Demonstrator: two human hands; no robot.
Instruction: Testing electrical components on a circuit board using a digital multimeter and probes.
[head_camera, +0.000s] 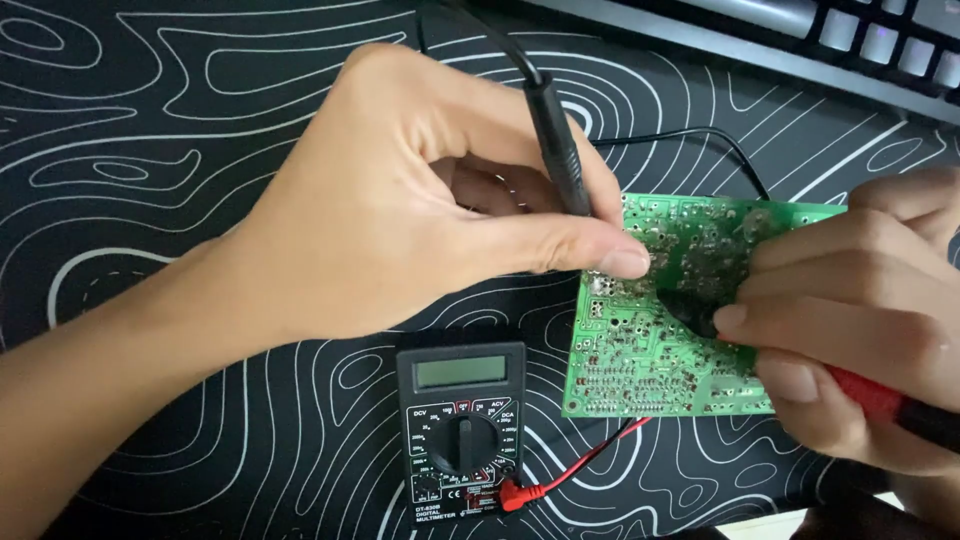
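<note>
Our left hand (400, 200) pinches a black probe (555, 140), right hand (860, 320) grips a red probe (870, 392), both on the green circuit board (650, 350); multimeter (460, 430) at six o'clock.

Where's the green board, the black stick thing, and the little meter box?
Green circuit board (650, 350), head view, on its bare soldered face.
Black probe (558, 150), head view, on its handle above the left hand's fingers.
Multimeter (462, 443), head view, on its round dial.

Both forearms are bare, with no sleeve in view. The left hand (400, 200) wears no ring, glove or watch. The right hand (860, 310) is likewise unadorned, its nails short and unpainted.
</note>
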